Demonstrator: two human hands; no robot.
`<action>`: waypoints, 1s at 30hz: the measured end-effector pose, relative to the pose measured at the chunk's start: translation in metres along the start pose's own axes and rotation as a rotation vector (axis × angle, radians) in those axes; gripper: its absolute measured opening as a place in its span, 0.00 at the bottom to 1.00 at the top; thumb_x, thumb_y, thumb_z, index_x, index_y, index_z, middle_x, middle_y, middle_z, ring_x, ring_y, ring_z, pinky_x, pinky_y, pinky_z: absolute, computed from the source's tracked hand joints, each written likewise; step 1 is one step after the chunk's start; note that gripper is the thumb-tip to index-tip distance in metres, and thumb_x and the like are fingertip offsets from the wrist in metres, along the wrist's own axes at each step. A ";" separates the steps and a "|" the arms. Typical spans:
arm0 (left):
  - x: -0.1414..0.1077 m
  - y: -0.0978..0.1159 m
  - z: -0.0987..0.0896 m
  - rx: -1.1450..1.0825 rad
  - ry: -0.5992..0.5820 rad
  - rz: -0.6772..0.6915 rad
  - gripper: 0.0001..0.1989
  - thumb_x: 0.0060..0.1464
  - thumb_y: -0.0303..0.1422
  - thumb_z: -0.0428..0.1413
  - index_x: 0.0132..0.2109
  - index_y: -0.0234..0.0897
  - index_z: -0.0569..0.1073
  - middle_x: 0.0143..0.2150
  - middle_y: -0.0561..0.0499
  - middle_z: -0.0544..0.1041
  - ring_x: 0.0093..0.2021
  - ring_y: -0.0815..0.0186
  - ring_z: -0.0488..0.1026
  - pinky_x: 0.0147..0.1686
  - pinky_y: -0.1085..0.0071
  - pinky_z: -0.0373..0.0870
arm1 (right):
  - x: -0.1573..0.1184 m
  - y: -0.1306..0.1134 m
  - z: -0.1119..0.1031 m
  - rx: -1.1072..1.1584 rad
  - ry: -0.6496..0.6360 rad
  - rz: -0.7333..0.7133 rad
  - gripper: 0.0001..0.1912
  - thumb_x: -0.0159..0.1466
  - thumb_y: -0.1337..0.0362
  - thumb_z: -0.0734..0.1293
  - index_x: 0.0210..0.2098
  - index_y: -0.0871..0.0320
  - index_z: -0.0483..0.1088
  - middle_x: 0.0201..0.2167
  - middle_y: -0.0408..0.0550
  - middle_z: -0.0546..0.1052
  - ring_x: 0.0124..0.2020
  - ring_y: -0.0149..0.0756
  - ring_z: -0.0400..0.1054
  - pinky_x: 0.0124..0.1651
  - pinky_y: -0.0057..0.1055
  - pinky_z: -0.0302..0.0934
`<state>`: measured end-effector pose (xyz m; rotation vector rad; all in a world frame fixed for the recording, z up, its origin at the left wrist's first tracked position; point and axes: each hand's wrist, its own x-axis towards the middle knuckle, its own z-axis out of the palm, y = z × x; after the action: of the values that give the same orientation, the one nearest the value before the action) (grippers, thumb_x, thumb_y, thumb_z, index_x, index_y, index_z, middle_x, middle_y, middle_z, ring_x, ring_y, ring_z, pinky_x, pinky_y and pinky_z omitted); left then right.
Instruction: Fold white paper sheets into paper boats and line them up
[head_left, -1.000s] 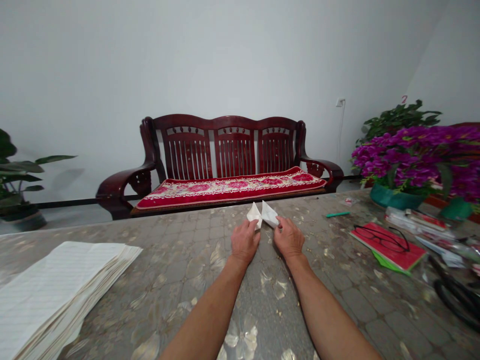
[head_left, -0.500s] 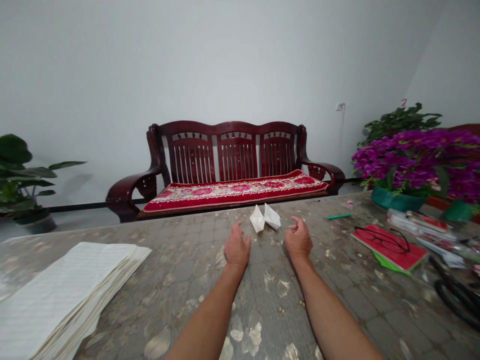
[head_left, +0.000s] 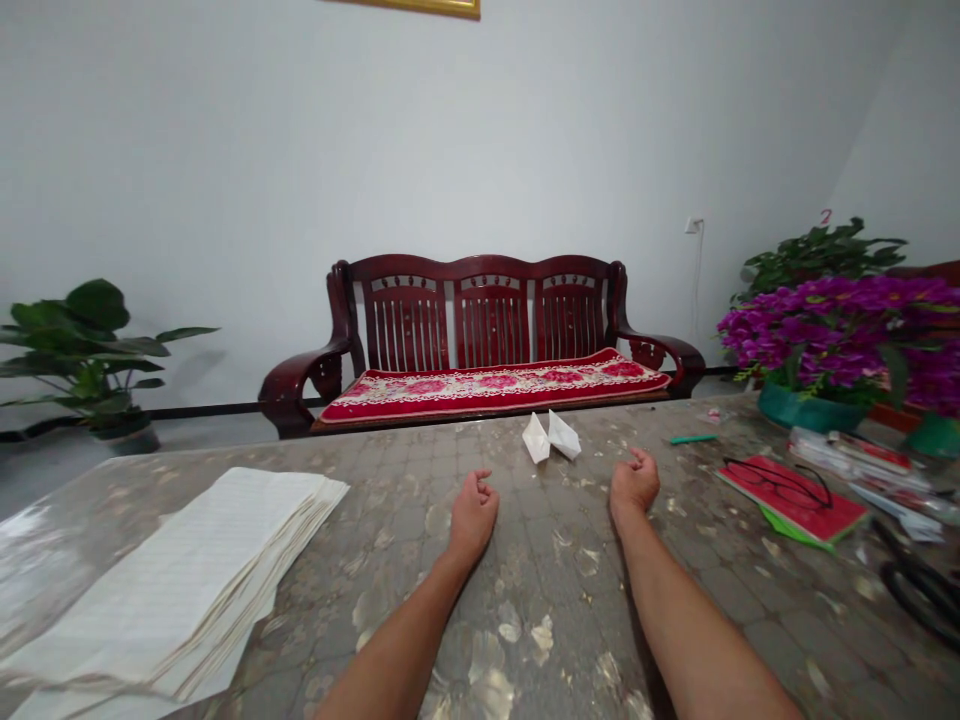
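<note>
Two small folded-paper shapes [head_left: 536, 440], pointed at the top like little boats, stand side by side on the patterned tabletop. Neither is touched by a hand. My left hand [head_left: 474, 515] is over the table to their near left, empty, fingers loosely bent and apart. To their right, my right hand [head_left: 635, 485] is curled in on itself with nothing visible in it. A stack of lined paper sheets [head_left: 202, 560] lies to the left of my left forearm.
On the right lie a green pen [head_left: 694, 439], a red booklet [head_left: 825, 512] with eyeglasses [head_left: 780, 483] on it, clear plastic packets [head_left: 855, 455] and a black-handled object [head_left: 915, 590]. Purple flowers [head_left: 832, 330] stand behind them. A wooden bench [head_left: 487, 310] is beyond the table.
My hands have drawn away from the folded papers and wider apart, and my right hand has curled in. The view has tilted up and turned slightly left.
</note>
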<state>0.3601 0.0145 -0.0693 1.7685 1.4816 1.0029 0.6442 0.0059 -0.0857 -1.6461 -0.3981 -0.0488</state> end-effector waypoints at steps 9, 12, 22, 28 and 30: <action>-0.041 -0.028 -0.072 0.104 -0.195 0.231 0.11 0.50 0.25 0.51 0.37 0.36 0.77 0.31 0.53 0.78 0.33 0.67 0.73 0.36 0.73 0.67 | -0.023 0.003 -0.020 0.070 0.022 0.027 0.28 0.44 0.63 0.61 0.45 0.61 0.73 0.21 0.38 0.66 0.24 0.35 0.61 0.31 0.31 0.60; -0.040 -0.039 -0.136 0.201 -0.145 0.199 0.11 0.51 0.29 0.51 0.38 0.37 0.78 0.31 0.53 0.79 0.33 0.66 0.74 0.36 0.73 0.67 | -0.049 -0.003 -0.026 0.067 -0.038 -0.007 0.26 0.43 0.63 0.60 0.41 0.60 0.74 0.22 0.39 0.68 0.24 0.35 0.61 0.31 0.30 0.58; -0.018 -0.094 -0.331 0.955 -0.039 -0.251 0.19 0.56 0.37 0.56 0.54 0.41 0.74 0.55 0.47 0.77 0.54 0.58 0.73 0.46 0.69 0.67 | -0.172 -0.040 0.002 -0.016 -0.783 -0.196 0.22 0.46 0.58 0.59 0.35 0.57 0.76 0.28 0.45 0.77 0.29 0.39 0.69 0.35 0.31 0.60; -0.016 -0.131 -0.345 1.028 -0.099 -0.337 0.22 0.47 0.38 0.64 0.51 0.39 0.76 0.54 0.42 0.77 0.52 0.53 0.74 0.46 0.66 0.69 | -0.177 -0.041 0.003 -0.046 -0.885 -0.173 0.23 0.46 0.57 0.60 0.37 0.56 0.76 0.32 0.46 0.79 0.33 0.41 0.72 0.38 0.32 0.61; -0.015 -0.137 -0.344 1.041 -0.098 -0.337 0.22 0.48 0.38 0.64 0.51 0.39 0.75 0.53 0.43 0.77 0.52 0.53 0.74 0.46 0.66 0.69 | -0.175 -0.040 0.001 -0.022 -0.902 -0.163 0.22 0.46 0.56 0.60 0.36 0.57 0.76 0.31 0.47 0.79 0.34 0.41 0.72 0.39 0.33 0.62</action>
<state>-0.0051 0.0206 -0.0070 2.0201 2.3545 -0.1057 0.4691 -0.0308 -0.0939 -1.5799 -1.2126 0.5878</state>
